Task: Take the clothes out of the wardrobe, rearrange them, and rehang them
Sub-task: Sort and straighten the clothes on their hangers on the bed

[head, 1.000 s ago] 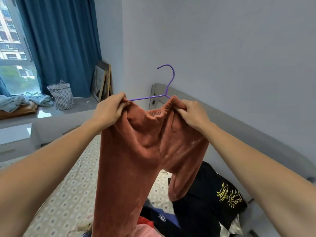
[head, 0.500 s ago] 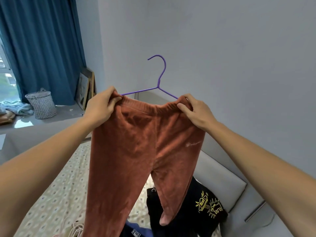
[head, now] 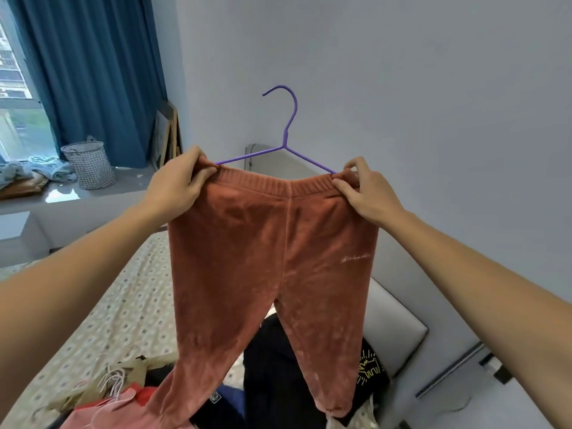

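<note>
Rust trousers (head: 266,258) on purple hanger (head: 289,125); left hand (head: 181,184), right hand (head: 365,193) pinch waistband; hip script unreadable.

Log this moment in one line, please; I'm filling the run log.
left hand: grips waistband | right hand: grips waistband | rust trousers: spread on purple hanger | above bed

The purple hanger (head: 286,140) hides its arm ends inside the trousers' (head: 272,258) waistband; the trousers' left leg is cut off at the bottom edge.

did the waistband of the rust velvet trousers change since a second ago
Yes. The rust-brown velvet trousers were bunched between the hands; now the waistband is stretched flat along the purple wire hanger, before the grey wall.
</note>
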The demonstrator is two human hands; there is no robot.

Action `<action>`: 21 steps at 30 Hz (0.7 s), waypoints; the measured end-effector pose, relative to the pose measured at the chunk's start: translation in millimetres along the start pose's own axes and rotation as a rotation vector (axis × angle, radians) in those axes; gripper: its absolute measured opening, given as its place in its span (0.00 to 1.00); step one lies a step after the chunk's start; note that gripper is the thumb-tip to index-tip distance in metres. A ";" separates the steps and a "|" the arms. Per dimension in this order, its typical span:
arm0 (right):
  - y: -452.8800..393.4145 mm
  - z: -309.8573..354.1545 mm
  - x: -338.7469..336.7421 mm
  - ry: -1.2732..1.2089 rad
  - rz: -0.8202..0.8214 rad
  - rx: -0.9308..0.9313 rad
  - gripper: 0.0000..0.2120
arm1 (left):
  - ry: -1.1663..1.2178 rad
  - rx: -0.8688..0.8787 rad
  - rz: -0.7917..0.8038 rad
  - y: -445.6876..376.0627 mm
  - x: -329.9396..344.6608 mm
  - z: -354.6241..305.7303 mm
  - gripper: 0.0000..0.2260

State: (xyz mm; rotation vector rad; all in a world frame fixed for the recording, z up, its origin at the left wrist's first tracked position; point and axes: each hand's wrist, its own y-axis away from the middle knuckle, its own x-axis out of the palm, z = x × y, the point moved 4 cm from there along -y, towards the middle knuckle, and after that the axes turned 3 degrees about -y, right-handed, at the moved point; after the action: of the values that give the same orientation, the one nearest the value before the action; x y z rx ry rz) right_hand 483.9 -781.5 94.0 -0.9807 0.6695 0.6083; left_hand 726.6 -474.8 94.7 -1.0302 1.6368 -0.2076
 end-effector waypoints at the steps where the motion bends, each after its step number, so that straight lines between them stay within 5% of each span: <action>1: 2.8 -4.9 -1.6 -0.004 -0.003 0.014 0.14 | -0.021 0.003 0.031 2.5 2.8 -5.9 0.07; 6: 19.6 -13.3 -18.4 0.052 -0.090 0.025 0.16 | -0.076 0.043 0.109 16.6 10.4 -37.0 0.08; 21: 123.8 14.1 -97.7 0.147 -0.236 0.071 0.14 | -0.010 0.197 0.010 58.3 -20.2 -108.4 0.13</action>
State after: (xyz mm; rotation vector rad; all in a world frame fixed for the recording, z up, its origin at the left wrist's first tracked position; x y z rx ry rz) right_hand 334.0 -731.8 105.4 -1.0271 0.6884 0.3047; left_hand 603.2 -465.5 111.1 -0.8717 1.5777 -0.3492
